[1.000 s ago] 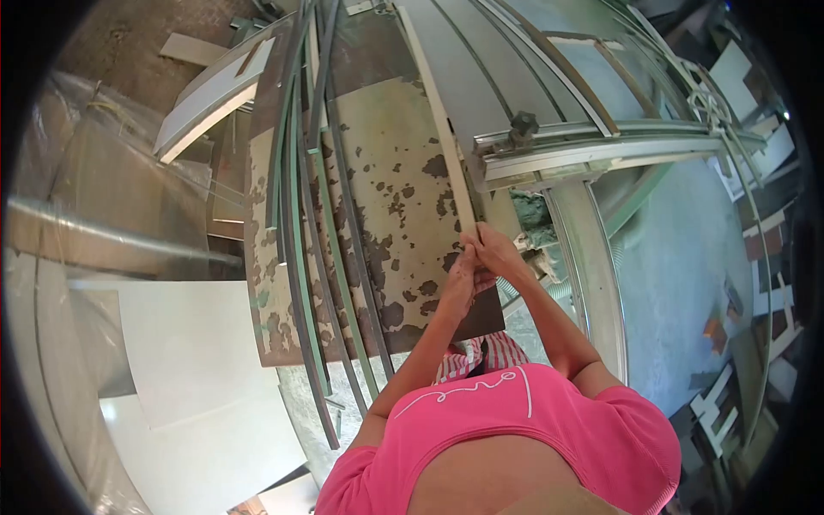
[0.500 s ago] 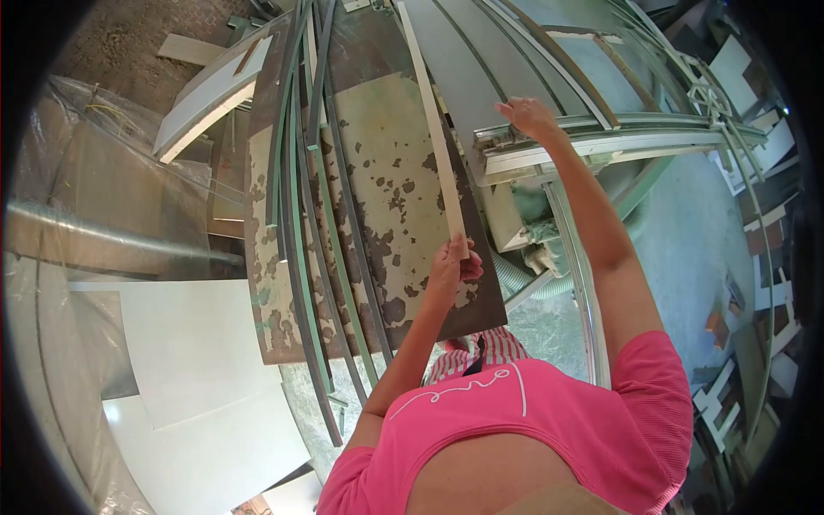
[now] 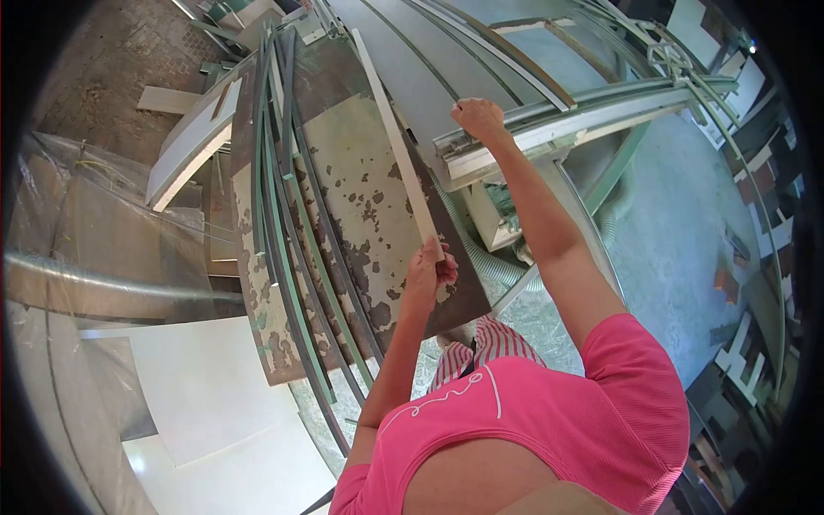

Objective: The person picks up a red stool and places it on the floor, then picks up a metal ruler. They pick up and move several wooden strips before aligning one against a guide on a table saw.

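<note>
Near the table's front right corner, my left hand point(image 3: 427, 266) is closed around the near end of a long pale wooden strip point(image 3: 390, 129). The strip runs away from me along the table's right side. My right hand point(image 3: 479, 117) is closed, its fingers curled, above the left end of a metal rail point(image 3: 549, 129). What those fingers hold, if anything, is hidden. A thin dark line on the grey panel surface point(image 3: 378, 51) ends close to the right hand.
Several long green and dark strips point(image 3: 296, 197) lie on the worn table point(image 3: 360, 172), some past its front edge. White panels point(image 3: 206, 386) are at lower left, beside plastic sheeting. A ribbed hose point(image 3: 489, 266) runs under the rail. Offcuts are piled at far right.
The view has shifted, so the table and rail appear further left. My right hand's fingers, partly extended before, are now curled in. My left hand still holds the wooden strip.
</note>
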`<state>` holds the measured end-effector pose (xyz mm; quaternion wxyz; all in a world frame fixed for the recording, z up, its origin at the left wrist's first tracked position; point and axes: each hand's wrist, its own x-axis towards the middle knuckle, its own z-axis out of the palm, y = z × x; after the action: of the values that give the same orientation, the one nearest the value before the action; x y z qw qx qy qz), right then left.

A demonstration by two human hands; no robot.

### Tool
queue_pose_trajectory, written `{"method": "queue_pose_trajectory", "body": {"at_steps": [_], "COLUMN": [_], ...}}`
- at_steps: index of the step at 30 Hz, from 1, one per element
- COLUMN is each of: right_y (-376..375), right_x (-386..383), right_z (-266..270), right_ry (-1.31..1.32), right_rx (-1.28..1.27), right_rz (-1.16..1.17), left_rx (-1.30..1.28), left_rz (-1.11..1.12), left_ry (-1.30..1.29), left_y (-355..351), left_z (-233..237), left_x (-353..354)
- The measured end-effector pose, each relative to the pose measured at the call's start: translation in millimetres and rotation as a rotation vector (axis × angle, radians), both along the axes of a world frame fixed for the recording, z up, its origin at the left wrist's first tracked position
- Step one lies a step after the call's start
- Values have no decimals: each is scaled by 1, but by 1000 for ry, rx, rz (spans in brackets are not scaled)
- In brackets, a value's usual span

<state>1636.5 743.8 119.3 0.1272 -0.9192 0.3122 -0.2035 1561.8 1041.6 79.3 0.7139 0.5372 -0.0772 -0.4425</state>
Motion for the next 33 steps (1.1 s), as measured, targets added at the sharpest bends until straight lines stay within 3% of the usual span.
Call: {"method": "queue_pose_trajectory", "body": {"at_steps": [22, 33], "right_y": [76, 107], "right_x": [-127, -183], "right_z": [0, 0], "right_ry": [-21, 49], "right_rx": [-71, -84], "right_rz": [27, 32], "left_rx": [-23, -29], "left_rz": [-103, -151], "left_ry": [85, 101], "left_y": [70, 91], "left_z": [0, -24], "left_x": [-77, -88]}}
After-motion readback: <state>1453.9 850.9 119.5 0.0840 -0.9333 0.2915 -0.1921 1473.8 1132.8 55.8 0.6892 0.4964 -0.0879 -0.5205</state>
